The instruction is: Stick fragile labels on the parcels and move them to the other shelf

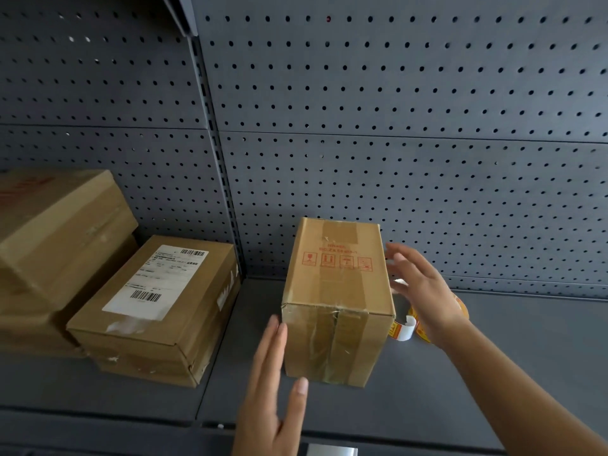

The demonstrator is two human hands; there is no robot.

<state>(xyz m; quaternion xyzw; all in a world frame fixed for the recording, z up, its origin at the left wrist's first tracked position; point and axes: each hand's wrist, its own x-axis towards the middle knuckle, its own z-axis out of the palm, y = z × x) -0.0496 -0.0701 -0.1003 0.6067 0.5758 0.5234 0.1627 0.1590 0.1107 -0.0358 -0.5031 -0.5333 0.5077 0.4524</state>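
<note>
A tall brown cardboard parcel [339, 291] with red handling symbols printed on top stands on the grey shelf [493, 373], taped along its front. My left hand [276, 386] is flat and open beside its lower left corner, fingers straight, just off the cardboard. My right hand [421, 287] is open at the parcel's right side, fingers spread near its upper right edge. A roll of yellow and red fragile labels [411, 327] lies on the shelf behind my right wrist, partly hidden, with a white strip end curling out.
On the left shelf section lies a parcel with a white shipping label [158, 307] on top of another box. A stack of larger boxes [49, 241] stands further left. A perforated grey back panel [394, 126] rises behind. The shelf's front edge runs along the bottom.
</note>
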